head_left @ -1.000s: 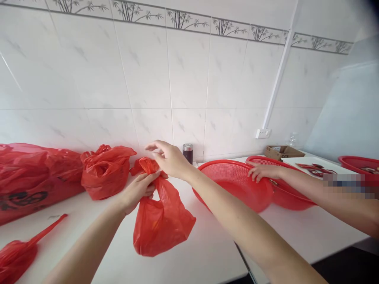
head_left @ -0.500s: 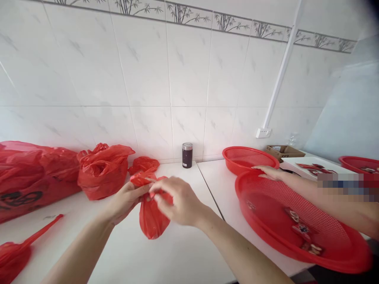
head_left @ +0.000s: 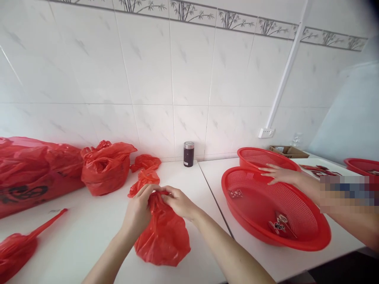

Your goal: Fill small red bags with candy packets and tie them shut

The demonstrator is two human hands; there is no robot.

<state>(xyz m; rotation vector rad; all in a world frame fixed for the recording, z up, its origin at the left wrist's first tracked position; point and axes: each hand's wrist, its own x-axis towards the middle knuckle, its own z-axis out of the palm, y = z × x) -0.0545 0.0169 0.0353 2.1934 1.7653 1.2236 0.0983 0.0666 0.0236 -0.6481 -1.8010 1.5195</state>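
A red plastic bag is low in front of me, its body spread out below its gathered neck. My left hand is closed round the left side of the neck. From the right, my right hand pinches the same gathered plastic, close to the left fingertips. Behind my hands lies more crumpled red plastic; whether it joins the held bag is hidden. What the bag contains cannot be made out.
Red bags line the left, with a tied one nearer. A dark tumbler stands by the wall. Rightward, another person's hand touches red baskets; the large basket holds small packets.
The held bag has come lower and its body has spread wider. My hands have moved closer together at its neck. The large basket has shifted left, and the basket behind it right.
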